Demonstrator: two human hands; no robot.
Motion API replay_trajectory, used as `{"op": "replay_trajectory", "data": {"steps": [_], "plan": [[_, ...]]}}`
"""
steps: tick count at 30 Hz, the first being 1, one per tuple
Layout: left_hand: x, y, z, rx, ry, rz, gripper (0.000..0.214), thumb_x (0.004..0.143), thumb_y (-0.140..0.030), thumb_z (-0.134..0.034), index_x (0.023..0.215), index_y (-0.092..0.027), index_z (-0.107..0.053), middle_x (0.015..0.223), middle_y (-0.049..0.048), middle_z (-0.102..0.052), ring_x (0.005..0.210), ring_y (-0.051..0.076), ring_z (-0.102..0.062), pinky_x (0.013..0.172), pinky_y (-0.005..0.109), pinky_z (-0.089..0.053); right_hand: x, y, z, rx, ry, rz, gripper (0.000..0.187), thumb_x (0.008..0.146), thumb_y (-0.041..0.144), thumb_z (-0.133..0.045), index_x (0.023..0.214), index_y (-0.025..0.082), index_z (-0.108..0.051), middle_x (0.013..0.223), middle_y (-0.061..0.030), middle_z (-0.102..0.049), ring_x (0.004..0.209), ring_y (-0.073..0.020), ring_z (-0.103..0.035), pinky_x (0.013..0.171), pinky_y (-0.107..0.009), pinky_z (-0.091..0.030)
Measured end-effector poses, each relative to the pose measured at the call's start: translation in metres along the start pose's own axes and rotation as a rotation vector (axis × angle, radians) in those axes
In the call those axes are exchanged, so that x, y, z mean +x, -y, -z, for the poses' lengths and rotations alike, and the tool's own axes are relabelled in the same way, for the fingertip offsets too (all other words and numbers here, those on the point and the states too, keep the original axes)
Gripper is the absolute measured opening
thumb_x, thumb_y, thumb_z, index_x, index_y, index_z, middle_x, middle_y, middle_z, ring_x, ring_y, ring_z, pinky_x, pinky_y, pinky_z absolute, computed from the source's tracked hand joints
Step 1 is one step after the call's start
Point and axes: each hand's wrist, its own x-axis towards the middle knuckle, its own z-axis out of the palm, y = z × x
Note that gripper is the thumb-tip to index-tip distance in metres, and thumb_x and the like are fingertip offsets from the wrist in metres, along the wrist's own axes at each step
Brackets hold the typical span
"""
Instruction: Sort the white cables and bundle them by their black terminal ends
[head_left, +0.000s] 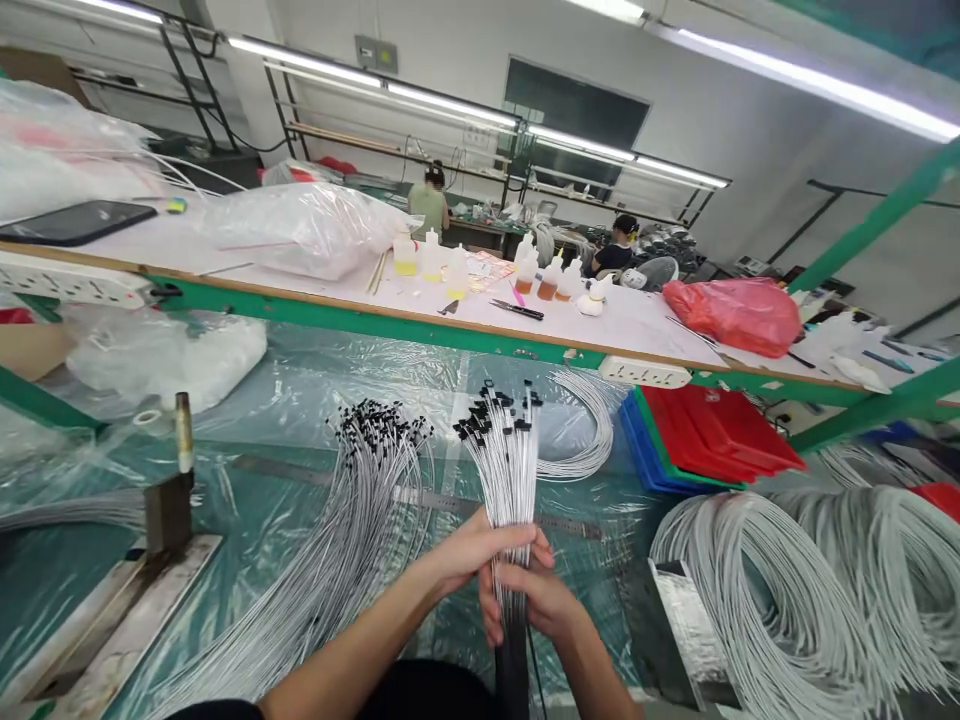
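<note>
My left hand (472,555) and my right hand (529,605) are both closed round one upright bundle of thin white wires (510,465) with black tips, held above the green table. The left hand grips higher, the right hand just below it. The bundle's black-capped ends fan out at the top. To the left a second, larger bundle of the same wires (352,520) lies flat on the plastic sheet, its black tips pointing away from me.
White cable coils (787,590) lie at right, red, green and blue trays (705,435) behind them. A metal post on a base (176,490) stands at left. A raised shelf (420,325) carries bottles, scissors and plastic bags. Two people sit at far benches.
</note>
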Motion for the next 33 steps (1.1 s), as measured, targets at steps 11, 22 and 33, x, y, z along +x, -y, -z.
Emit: {"op": "replay_trajectory", "data": {"steps": [11,22,33], "plan": [[-0.035,-0.016,0.006,-0.005,-0.115,-0.101,0.054,0.067,-0.059,-0.08,0.096,-0.014,-0.072,0.069,0.0038,-0.067,0.06,0.013,-0.06,0.056,0.022,-0.045,-0.012,0.01,-0.063,-0.035,-0.262,0.217,0.046,0.083,0.061,-0.071,0.089,0.021,-0.049,0.054,0.0103,-0.046,0.032,-0.0054,-0.035,0.032,-0.018,-0.035],[-0.048,-0.05,0.018,0.273,-0.474,-0.454,0.06,0.083,-0.06,-0.063,0.128,-0.02,-0.059,0.129,0.0138,-0.064,0.112,0.026,-0.063,0.095,0.038,-0.052,-0.027,-0.004,-0.083,-0.019,-0.307,0.237,0.048,0.083,0.063,-0.07,0.086,0.02,-0.049,0.051,0.0122,-0.039,0.031,-0.0031,-0.031,0.031,-0.015,-0.033],[-0.014,-0.164,0.013,1.099,0.156,-0.288,0.057,0.095,-0.062,-0.037,0.098,-0.018,-0.073,0.107,0.0054,-0.074,0.101,0.021,-0.065,0.096,0.032,-0.047,-0.037,-0.02,-0.101,-0.047,-0.231,0.144,0.054,0.079,0.069,-0.071,0.085,0.02,-0.047,0.052,0.0111,-0.042,0.032,-0.0034,-0.037,0.032,-0.014,-0.032]]}}
